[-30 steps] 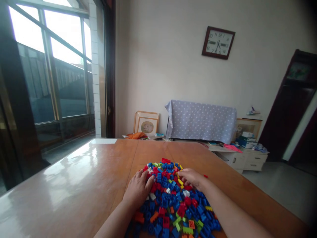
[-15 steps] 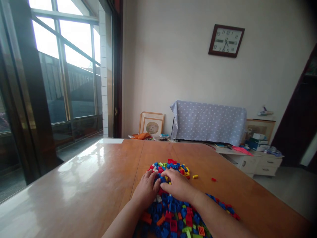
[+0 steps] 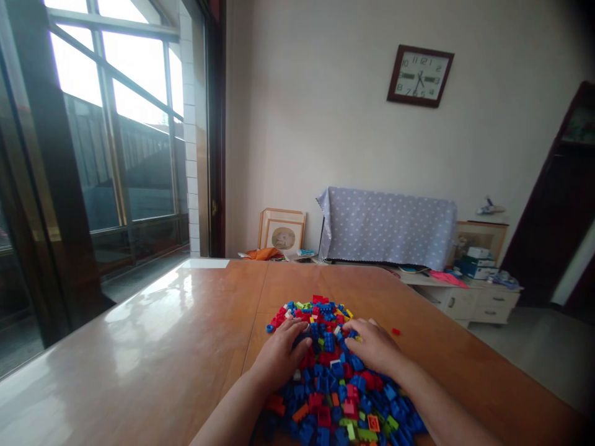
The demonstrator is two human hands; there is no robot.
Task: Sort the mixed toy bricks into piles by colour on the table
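A heap of small plastic building bricks point(image 3: 325, 378) in blue, red, green, orange, yellow and white spreads over the table in front of me. At the heap's left side, my left hand point(image 3: 283, 348) lies with fingers stretched over some bricks, gripping none that I can see. Across from it, my right hand point(image 3: 374, 345) rests on the right edge, thumb and fingers apart, touching bricks. Between the two hands, blue bricks point(image 3: 329, 342) and a few red ones show. Whatever lies beneath the palms is hidden.
The brown wooden table point(image 3: 153, 347) reaches out far on both sides. One loose red brick point(image 3: 395, 331) sits right of the heap. A white sheet point(image 3: 206, 264) lies at the far edge. Beyond are a cloth-covered object point(image 3: 385, 226) and a white cabinet point(image 3: 483, 305).
My hands have moved apart, mainly the right one to the right, uncovering bricks between them. The loose yellow brick on the right no longer shows. The view has shifted slightly.
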